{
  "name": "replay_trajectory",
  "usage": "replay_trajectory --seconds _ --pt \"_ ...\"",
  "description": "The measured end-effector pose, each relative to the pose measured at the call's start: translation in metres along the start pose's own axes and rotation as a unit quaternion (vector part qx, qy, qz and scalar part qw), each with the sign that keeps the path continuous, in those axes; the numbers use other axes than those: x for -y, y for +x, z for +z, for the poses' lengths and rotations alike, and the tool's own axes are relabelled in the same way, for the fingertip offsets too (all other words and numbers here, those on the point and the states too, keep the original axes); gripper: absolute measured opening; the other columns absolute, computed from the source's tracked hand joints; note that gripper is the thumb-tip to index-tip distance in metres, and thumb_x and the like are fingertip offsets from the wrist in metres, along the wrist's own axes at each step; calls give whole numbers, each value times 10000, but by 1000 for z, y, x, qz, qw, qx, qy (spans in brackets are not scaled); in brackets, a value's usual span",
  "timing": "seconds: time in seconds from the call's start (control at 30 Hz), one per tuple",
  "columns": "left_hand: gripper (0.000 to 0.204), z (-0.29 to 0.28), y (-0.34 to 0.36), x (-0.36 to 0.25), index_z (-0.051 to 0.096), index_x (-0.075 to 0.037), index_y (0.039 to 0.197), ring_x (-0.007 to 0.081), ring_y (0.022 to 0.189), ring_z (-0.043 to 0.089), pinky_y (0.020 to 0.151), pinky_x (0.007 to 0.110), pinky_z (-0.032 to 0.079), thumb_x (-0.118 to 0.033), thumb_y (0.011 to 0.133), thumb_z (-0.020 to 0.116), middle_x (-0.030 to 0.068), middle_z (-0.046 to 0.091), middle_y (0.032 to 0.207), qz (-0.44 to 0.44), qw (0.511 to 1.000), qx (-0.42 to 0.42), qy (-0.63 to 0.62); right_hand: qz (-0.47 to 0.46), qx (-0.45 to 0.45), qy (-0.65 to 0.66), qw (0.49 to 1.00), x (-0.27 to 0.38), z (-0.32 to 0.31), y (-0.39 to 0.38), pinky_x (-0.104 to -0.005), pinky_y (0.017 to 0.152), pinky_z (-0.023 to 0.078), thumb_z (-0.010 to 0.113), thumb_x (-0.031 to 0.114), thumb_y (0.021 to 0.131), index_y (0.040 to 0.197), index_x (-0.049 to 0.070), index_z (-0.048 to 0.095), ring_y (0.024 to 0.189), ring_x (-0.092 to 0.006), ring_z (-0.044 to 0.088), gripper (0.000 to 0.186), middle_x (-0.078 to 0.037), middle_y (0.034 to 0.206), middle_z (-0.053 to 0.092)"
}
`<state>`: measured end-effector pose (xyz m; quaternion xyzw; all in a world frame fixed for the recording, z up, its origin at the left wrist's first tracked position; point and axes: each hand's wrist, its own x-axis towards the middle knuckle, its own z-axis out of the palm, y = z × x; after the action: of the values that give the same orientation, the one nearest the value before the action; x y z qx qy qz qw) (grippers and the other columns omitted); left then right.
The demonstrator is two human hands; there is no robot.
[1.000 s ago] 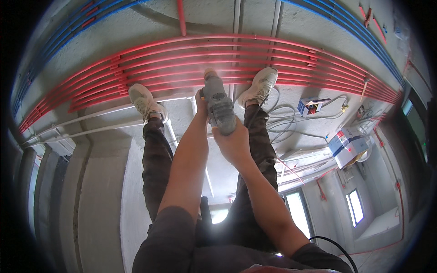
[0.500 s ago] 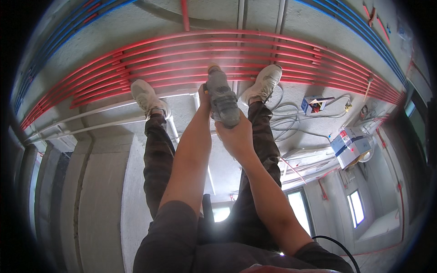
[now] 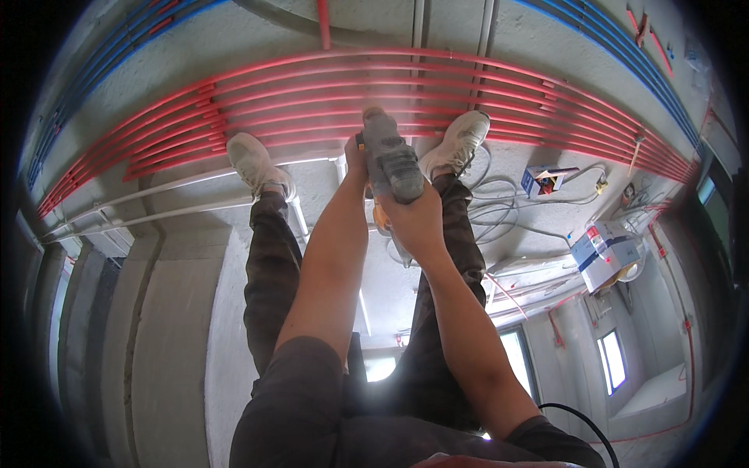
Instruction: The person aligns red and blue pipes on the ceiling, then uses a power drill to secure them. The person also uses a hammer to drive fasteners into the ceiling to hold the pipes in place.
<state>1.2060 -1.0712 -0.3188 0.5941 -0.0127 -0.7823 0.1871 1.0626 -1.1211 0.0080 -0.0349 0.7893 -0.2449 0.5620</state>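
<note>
Right hand [image 3: 415, 225] wraps the rear of a dusty grey cylindrical power tool [image 3: 394, 160], left hand [image 3: 356, 162] apparently grips its side, over the grey concrete floor [image 3: 538, 56], where kickback could gouge the long red plastic pipes [image 3: 328, 95] near its nose.

Legible text: none. Power tool [image 3: 396, 160]: no lettering or rating plate can be read on the visible grey housing. Large blue-and-white carton [image 3: 605, 256], toward the right edge of the floor [image 3: 519, 269]: any print on the faces is too small to read. Small blue box [image 3: 538, 181], farther in from that edge: pale marks show on the blue side; whether they are characters cannot be determined.
</note>
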Motion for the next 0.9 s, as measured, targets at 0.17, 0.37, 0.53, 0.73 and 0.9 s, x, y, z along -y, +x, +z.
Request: replay_trajectory --seconds 0.17,0.37,0.53,0.73,0.9 --pt "146 0 4 -7 690 -58 1031 182 806 675 708 352 555 -176 985 618 47 696 942 -47 997 29 -55 -12 -13 -26 999 -2 3 4 -294 707 533 760 122 845 1070 -16 699 758 -110 670 271 -60 861 729" --pt "208 27 -15 -21 685 -57 1065 230 823 702 731 385 587 -233 1007 592 82 702 979 -37 998 21 -40 0 -35 18 999 -11 1 10 -289 673 519 759 103 826 1075 -13 697 730 -103 657 281 -62 850 720" --pt "401 12 -3 -27 639 -22 1159 328 846 718 768 459 619 -367 1019 492 158 708 1005 -100 952 143 -250 17 -33 -31 999 7 3 11 -356 753 546 773 151 829 1095 -5 694 805 -197 711 318 -116 896 742" --pt "566 -21 -2 -21 609 -11 1197 376 865 720 785 503 622 -509 1009 417 211 704 1000 -148 809 471 -318 35 -11 -44 998 15 6 -18 -499 837 552 755 239 844 1239 -9 612 989 -459 706 488 -271 988 732" --pt "402 0 -67 -37 613 -39 1197 310 858 721 767 438 626 -381 1062 451 139 696 1023 -183 945 156 -223 34 -70 -26 997 30 -14 -52 -433 843 556 773 216 858 1218 -8 636 987 -412 728 446 -233 988 741"
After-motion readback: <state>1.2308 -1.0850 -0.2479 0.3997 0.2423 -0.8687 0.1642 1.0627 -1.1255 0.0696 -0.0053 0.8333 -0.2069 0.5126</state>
